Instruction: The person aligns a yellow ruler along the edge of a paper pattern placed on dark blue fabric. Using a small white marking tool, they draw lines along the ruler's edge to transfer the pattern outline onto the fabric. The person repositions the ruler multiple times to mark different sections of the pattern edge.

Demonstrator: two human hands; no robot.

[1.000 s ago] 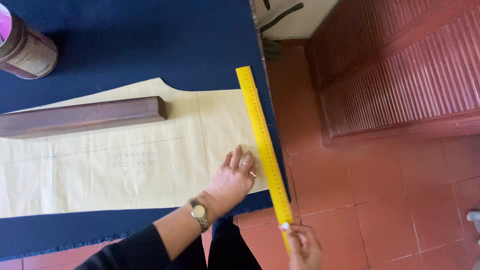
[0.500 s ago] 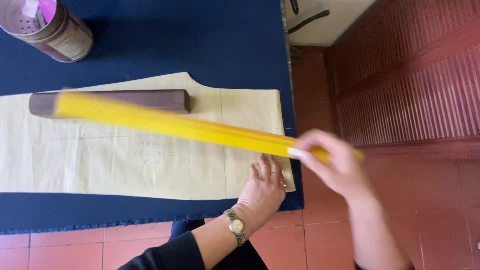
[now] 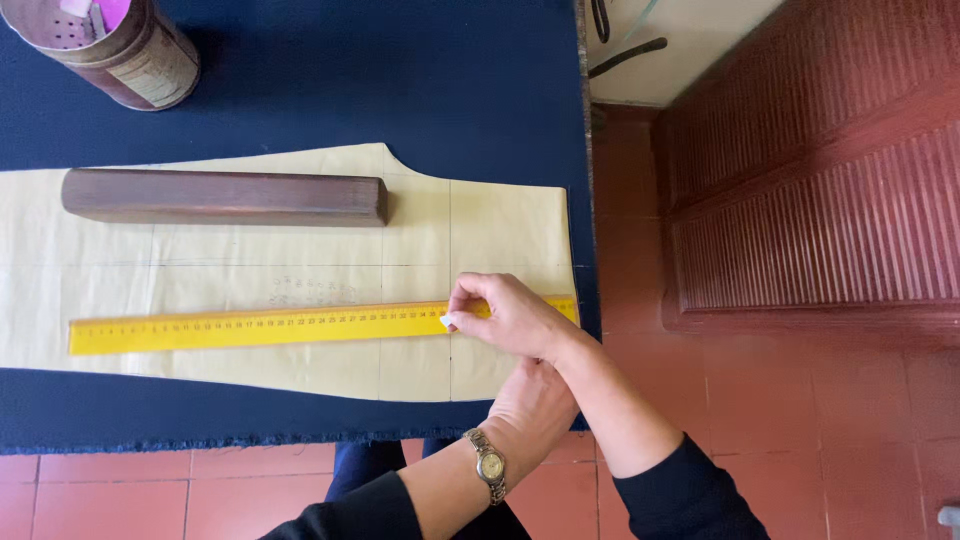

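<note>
I inspected the worktop (image 3: 300, 60), which was covered in dark blue cloth, with a cream paper pattern piece (image 3: 250, 270) spread flat on it. A yellow ruler (image 3: 260, 327) lay on the pattern's near half, its long axis running left to right, almost parallel to the near edge of the worktop. My right hand (image 3: 510, 318) sat on the ruler's right end, fingers (image 3: 462, 300) curled and pressed down on it, thumb tip at the ruler's near edge; nearly the whole ruler extended leftward from that hand. My left hand (image 3: 530, 400) lay just nearer, under the right wrist, resting on the pattern's near right corner; the right arm hid its fingers, so I could not tell whether they were spread or closed. A wristwatch (image 3: 489, 465) was on the left wrist. The right hand was the one in contact with the ruler.

A dark wooden block (image 3: 225, 197) rested on the far half of the pattern, also lying left to right, well apart from the ruler. At the far left corner stood a cylindrical tin (image 3: 115, 50), open-topped; I saw a perforated insert and something pink inside, not identifiable. Red floor tiles (image 3: 800, 420) lay to the right.
</note>
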